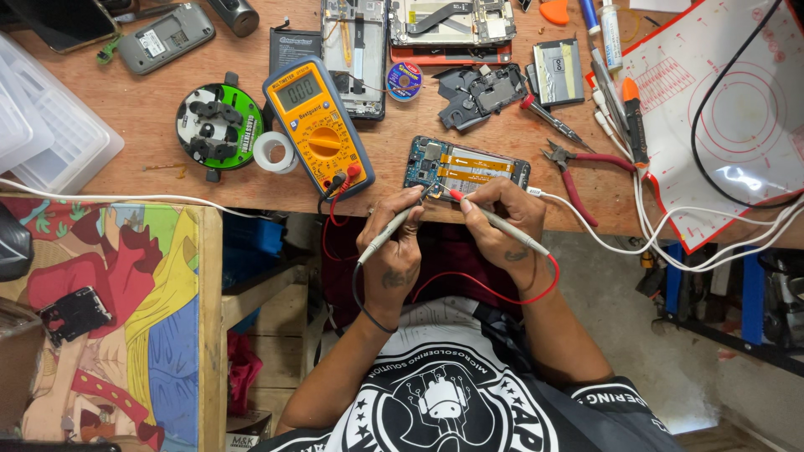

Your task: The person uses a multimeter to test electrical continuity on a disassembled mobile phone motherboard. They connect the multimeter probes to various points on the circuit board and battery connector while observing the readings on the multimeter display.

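Probing the opened phone (467, 168) at the bench edge.
My left hand (391, 251) pinches the black probe (387, 237); my right hand (502, 219) pinches the red probe (494, 219); next, steady tips, then read the yellow multimeter (318, 124).

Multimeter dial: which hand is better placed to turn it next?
Probably left. The left hand, with the black probe, lies nearer the yellow multimeter; the right hand, with the red probe, is farther.

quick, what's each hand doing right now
left hand: closed on the black multimeter probe
right hand: closed on the red multimeter probe
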